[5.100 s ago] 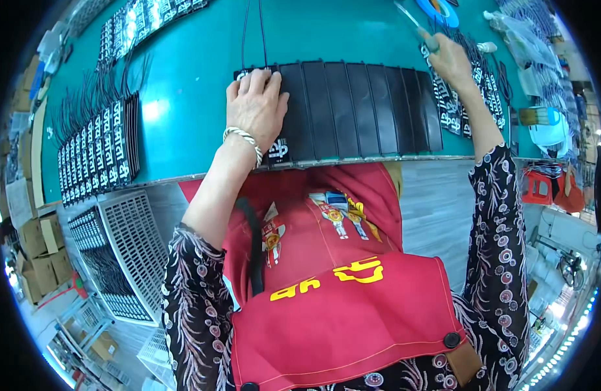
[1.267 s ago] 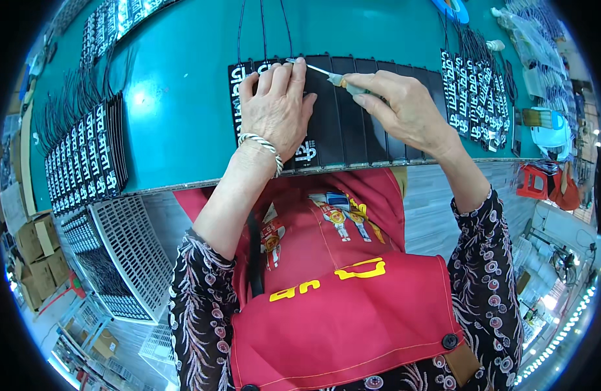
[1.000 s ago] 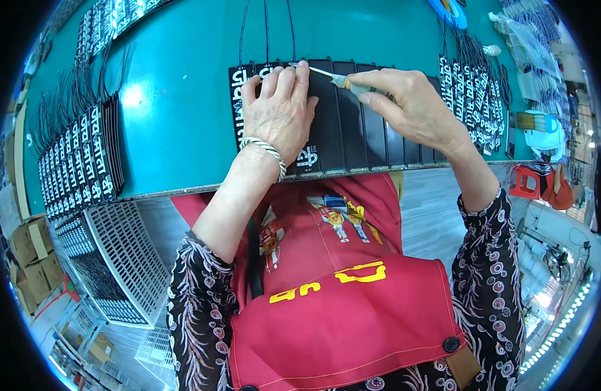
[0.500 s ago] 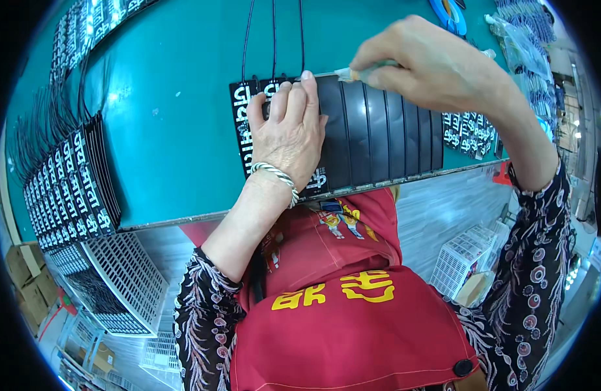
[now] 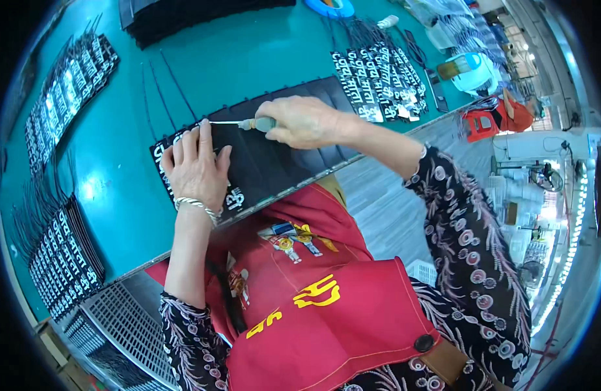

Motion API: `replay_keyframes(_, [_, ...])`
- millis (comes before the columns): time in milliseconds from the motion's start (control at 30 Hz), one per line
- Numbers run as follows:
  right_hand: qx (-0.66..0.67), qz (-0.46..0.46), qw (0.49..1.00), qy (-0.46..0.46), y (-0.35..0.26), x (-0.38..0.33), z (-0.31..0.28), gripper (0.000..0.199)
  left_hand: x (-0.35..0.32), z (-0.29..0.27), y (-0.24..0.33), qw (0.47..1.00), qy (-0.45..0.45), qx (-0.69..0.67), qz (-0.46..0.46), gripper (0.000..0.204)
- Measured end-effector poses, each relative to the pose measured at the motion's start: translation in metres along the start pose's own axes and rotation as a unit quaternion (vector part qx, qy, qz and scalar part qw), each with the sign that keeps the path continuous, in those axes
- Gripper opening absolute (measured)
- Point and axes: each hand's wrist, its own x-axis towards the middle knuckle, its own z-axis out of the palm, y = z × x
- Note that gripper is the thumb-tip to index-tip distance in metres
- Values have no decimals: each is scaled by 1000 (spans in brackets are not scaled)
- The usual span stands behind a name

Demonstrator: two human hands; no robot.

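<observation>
Across the upper half of the frame, the teal table (image 5: 261,52) is taking up most of the view, and you are standing at its near edge in a red apron (image 5: 326,313). At centre frame, a row of black strips (image 5: 274,156) is lying side by side on the table, some showing white lettering at their ends. More lettered strips are fanned out at the upper right (image 5: 378,78) and stacked along the left edge (image 5: 66,260). Your left hand (image 5: 196,166) is pressing flat on the left end of the row, fingers spread, clasping nothing, only pinning the strips down. Your right hand (image 5: 304,120) is clenched around the handle of a small pointed tool (image 5: 245,122), and its thin tip is reaching left to the top edge of the strips, just beside your left fingertips. You seem to be working the tip along that top edge, strip by strip. For the next move, you are likely needing steady downward pressure from the left palm and a careful, small shift of the tip, keeping it clear of your fingers.
</observation>
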Motion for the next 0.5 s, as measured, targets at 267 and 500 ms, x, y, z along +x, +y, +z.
replay_keyframes(267, [58, 125, 960, 242, 159, -73, 12, 41, -25, 12, 42, 999, 2, 30, 23, 42])
replay_keyframes(500, [-2, 236, 928, 287, 260, -61, 2, 42, -36, 19, 59, 1000, 6, -4, 19, 46])
